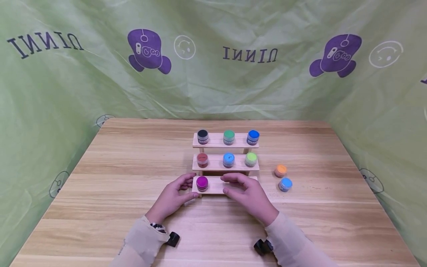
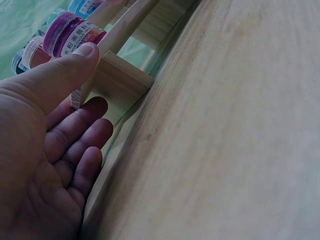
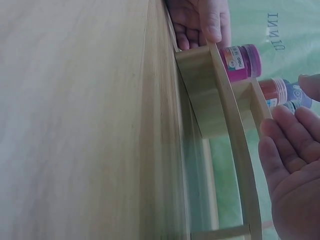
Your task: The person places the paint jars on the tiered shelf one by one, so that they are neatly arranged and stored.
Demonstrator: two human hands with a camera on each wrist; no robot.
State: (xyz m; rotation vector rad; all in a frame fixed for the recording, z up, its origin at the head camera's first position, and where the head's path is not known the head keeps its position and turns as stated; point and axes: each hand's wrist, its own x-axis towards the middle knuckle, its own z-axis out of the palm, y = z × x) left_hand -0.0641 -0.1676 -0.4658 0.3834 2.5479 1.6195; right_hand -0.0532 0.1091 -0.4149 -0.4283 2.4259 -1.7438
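A three-tier wooden display rack (image 1: 213, 190) stands on the table with small paint jars on its steps. At the left end of its lowest step is my left hand (image 1: 171, 196), thumb (image 2: 82, 57) right at the step's corner and fingers loosely bent beside the end. A magenta jar (image 1: 202, 183) sits on that step, close to this hand. My right hand (image 1: 248, 194) is over the right part of the same step, thumb and fingers apart, with nothing between them. In the right wrist view its palm (image 3: 302, 200) shows bare.
On the middle step are a brown-red jar (image 1: 202, 160), a light blue jar (image 1: 228, 160) and a lime jar (image 1: 251, 159). Black (image 1: 202, 137), green (image 1: 228, 137) and blue (image 1: 253, 137) jars top the rack. An orange jar (image 1: 280, 170) and another blue jar (image 1: 285, 184) stand right of it.
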